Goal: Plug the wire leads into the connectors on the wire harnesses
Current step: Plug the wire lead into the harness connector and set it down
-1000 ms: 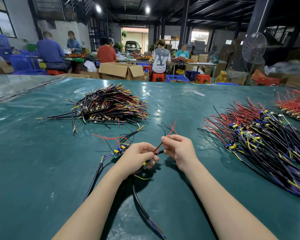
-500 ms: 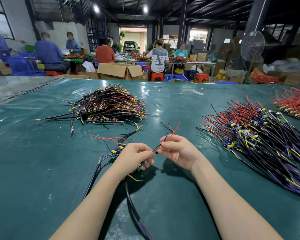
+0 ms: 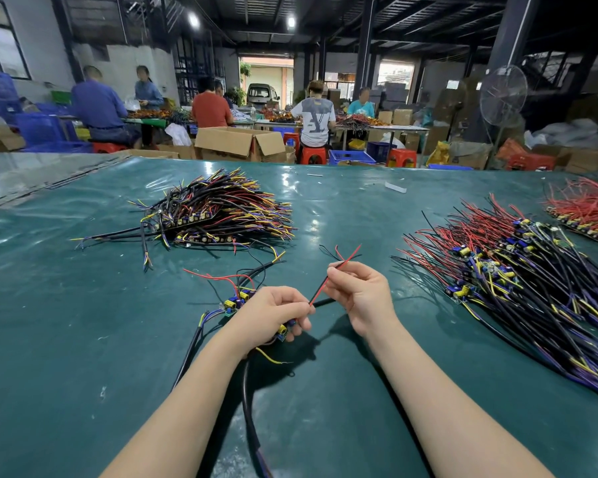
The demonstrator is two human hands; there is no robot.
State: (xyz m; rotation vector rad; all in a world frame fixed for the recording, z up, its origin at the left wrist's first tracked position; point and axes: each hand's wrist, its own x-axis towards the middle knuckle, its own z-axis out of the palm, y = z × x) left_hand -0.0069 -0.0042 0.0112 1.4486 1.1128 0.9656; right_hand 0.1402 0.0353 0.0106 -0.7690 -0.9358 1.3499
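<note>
My left hand (image 3: 271, 313) grips a wire harness: a small board with a yellow capacitor (image 3: 283, 330) shows under its fingers, and its black cable (image 3: 249, 401) trails toward me. My right hand (image 3: 359, 293) pinches a thin red wire lead (image 3: 320, 289) together with a black one; the red lead slants down to my left fingertips. Whether its tip sits in a connector is hidden by my fingers. A second harness (image 3: 233, 301) with red and black leads lies on the green table (image 3: 83, 339) just left of my left hand.
A pile of harnesses (image 3: 218, 212) lies at the far left-centre. A larger pile (image 3: 518, 281) spreads along the right, and red-wired boards (image 3: 591, 212) lie at the far right. Beyond the table edge, several people work at other tables among cardboard boxes (image 3: 242, 143).
My right hand has risen slightly and drawn the red lead tauter between both hands. The left hand keeps its hold on the harness in nearly the same place.
</note>
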